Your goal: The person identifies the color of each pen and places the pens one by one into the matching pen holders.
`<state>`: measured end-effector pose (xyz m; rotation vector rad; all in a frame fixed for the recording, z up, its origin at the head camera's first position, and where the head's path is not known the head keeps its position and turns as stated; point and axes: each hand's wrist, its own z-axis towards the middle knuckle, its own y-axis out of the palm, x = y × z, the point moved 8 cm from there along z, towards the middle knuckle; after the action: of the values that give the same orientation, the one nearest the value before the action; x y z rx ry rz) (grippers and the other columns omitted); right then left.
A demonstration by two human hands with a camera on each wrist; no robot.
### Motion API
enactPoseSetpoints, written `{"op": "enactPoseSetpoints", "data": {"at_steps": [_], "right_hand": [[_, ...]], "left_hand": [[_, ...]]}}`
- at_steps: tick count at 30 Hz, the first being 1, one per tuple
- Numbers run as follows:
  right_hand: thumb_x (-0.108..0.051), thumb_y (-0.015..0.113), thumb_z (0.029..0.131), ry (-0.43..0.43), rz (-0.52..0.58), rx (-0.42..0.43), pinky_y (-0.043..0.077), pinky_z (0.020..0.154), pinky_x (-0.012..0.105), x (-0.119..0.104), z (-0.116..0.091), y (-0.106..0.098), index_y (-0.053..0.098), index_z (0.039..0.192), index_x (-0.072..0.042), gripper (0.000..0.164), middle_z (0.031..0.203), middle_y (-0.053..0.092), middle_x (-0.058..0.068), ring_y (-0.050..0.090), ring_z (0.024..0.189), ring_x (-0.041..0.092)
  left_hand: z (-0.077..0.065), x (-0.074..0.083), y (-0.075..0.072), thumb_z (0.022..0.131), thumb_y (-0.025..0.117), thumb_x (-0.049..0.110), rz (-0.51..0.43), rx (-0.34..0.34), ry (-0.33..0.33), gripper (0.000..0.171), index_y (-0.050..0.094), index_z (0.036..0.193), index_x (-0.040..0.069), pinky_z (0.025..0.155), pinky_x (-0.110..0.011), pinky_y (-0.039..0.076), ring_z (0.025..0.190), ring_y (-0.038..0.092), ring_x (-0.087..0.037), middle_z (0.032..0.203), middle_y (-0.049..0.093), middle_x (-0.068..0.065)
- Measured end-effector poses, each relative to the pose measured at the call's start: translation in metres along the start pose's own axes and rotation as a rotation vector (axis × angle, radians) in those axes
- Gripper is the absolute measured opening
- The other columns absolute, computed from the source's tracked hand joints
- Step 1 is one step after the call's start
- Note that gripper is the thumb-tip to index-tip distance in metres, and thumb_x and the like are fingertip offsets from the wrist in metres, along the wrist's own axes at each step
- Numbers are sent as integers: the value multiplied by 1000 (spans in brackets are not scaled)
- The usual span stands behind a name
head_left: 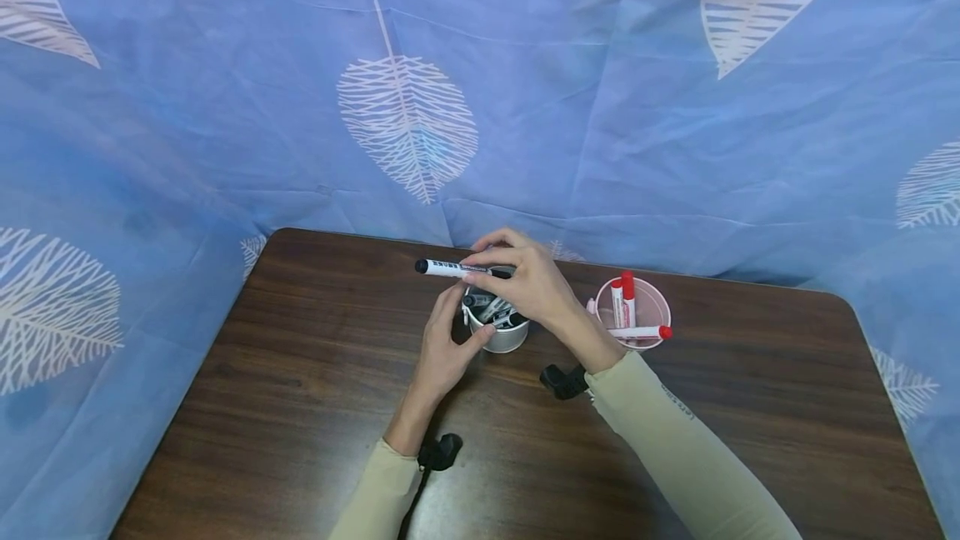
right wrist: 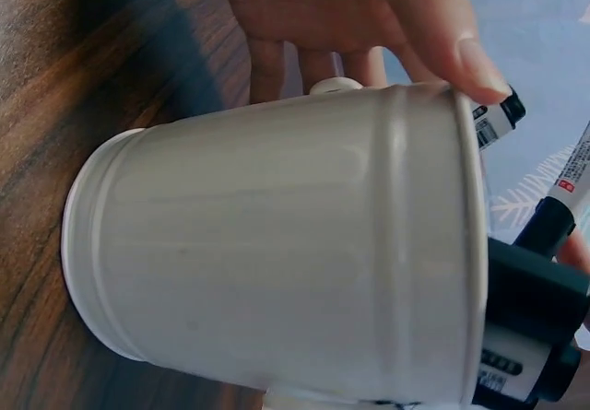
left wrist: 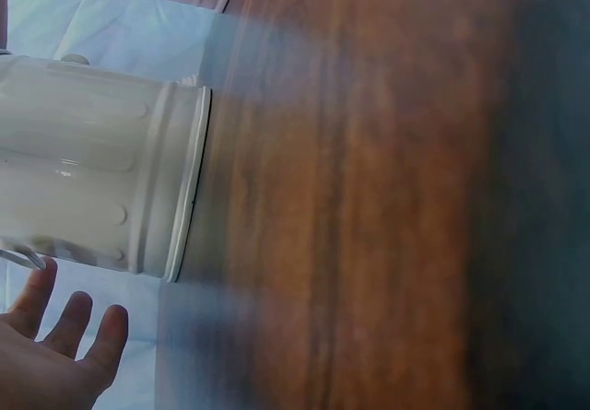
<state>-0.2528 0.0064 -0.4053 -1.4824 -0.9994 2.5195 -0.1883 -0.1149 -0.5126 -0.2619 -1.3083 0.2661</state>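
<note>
My right hand pinches a whiteboard marker with a white barrel and black ends, held nearly level above a small white bucket. Several black-capped markers stick up inside the bucket, which stands upright on the table. Around the bucket's left side is my left hand, its thumb at the front rim and its other fingers by the far left side. In the right wrist view that thumb lies right at the rim of the bucket. The left wrist view shows the other fingers bent beside the bucket wall.
To the right stands a pink bucket with two red-capped markers upright in it and another red-capped marker lying across its front rim. A blue leaf-print cloth hangs behind the brown wooden table.
</note>
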Motion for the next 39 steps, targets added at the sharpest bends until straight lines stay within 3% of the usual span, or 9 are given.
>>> {"op": "enactPoseSetpoints", "data": {"at_steps": [6,13,24,29,33,39], "right_hand": [[-30,73,92,64,-22,75,45,97,44,10,-6,-11,75,116,-18,27,129,60,0,54,123,21],[-30,70,94,71,-1,172,42,101,45,12,-14,-25,75,115,-18,25,129,60,-2,51,126,17],[-26,75,91,46,11,176,40,105,43,12,-19,-25,74,117,-15,29,124,62,1,54,123,17],[-28,78,88,29,-84,155,38,106,48,11,-25,-29,63,135,-18,51,132,59,-1,50,128,20],[-35,80,83,6,-200,103,36,106,56,11,-33,-27,48,149,-21,75,146,49,4,43,134,28],[-44,81,78,-17,-328,54,34,105,61,12,-45,-25,37,155,-21,92,156,36,7,37,138,35]], "left_hand": [[1,4,1,89,76,17,-38,9,35,73,40,152,22,111,-48,35,137,43,-22,151,41,-5],[1,44,-12,86,75,2,-53,13,27,69,44,147,2,108,-53,36,130,48,-37,143,46,-20],[1,42,-16,85,75,2,-30,29,34,70,44,147,1,101,-57,41,127,50,-38,142,47,-22],[5,26,-12,85,78,6,-20,40,55,71,45,148,3,101,-58,41,128,49,-36,144,46,-20],[6,7,-9,85,80,12,-4,40,52,74,44,150,13,102,-54,41,130,48,-28,147,45,-12],[7,2,-10,86,79,20,17,24,50,76,42,152,20,104,-49,42,132,46,-20,149,43,-3]]}}
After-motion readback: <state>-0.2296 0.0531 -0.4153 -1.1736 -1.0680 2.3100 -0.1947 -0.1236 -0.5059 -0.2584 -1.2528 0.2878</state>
